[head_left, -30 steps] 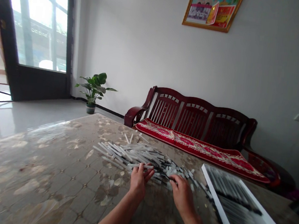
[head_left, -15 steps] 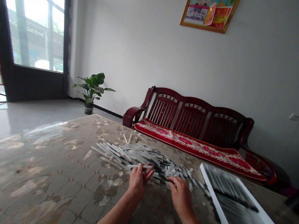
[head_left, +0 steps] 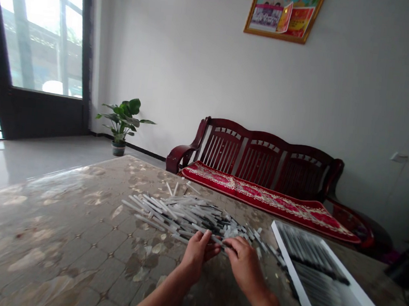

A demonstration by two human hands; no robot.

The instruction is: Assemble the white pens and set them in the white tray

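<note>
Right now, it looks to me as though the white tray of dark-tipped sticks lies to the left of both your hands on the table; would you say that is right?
Not quite: the head view shows the white tray to the right of your left hand and right hand, not to their left. It does lie on the table.

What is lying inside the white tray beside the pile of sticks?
The white tray holds rows of white sticks with dark ends, side by side. They cover the tray's floor, so its surface cannot be seen.
</note>
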